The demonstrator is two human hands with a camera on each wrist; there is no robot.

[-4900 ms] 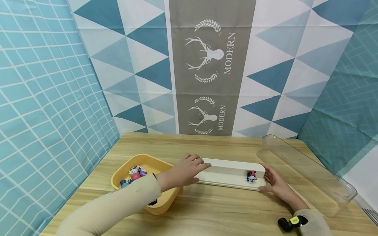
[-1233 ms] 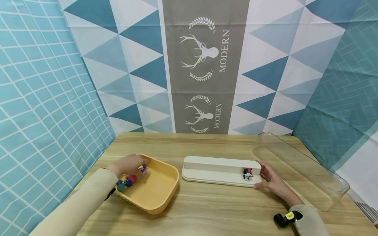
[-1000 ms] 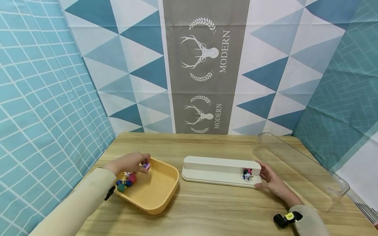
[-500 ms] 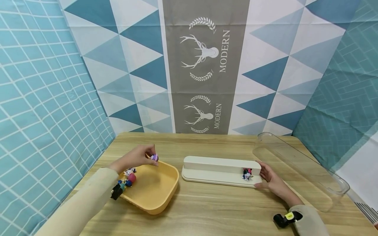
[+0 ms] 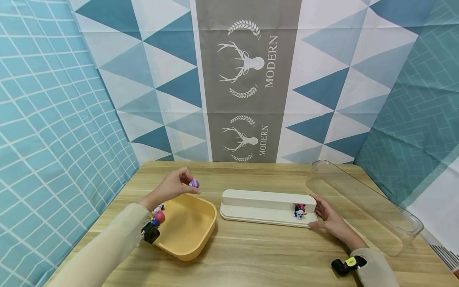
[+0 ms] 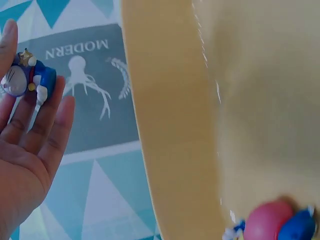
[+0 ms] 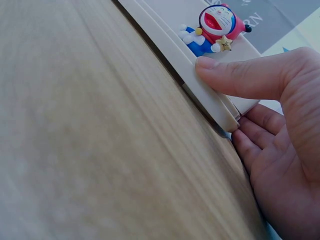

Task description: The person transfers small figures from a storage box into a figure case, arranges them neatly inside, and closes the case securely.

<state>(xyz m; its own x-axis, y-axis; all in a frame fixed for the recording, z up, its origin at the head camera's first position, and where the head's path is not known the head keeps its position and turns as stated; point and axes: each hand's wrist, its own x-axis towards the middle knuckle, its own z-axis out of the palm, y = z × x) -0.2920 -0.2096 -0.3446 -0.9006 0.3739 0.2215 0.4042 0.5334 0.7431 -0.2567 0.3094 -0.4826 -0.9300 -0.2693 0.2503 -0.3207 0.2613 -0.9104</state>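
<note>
My left hand (image 5: 175,185) pinches a small purple-and-blue cat figurine (image 5: 194,183) between thumb and fingers, just past the far rim of the yellow bin (image 5: 190,252). In the left wrist view this figurine (image 6: 44,80) lies sideways, with a gold star at its chest. At the right end of a long white stepped display stand (image 5: 251,213), my right hand (image 5: 335,224) grips the edge, thumb in front and fingers behind. On the stand's lower step, close by that thumb, sits a figurine in a red hood (image 7: 215,25), also with a gold star.
Several more figurines, among them a pink one (image 5: 159,216), lie at the bin's left side, partly behind the left sleeve. A long clear plastic cover (image 5: 369,203) lies at an angle on the wooden table (image 5: 258,255) to the right. Patterned cloth hangs behind.
My left hand has left the stand's left side for the bin, picked out the purple-and-blue figurine, and raised it up and rightward over the far rim. The right hand keeps its grip.
</note>
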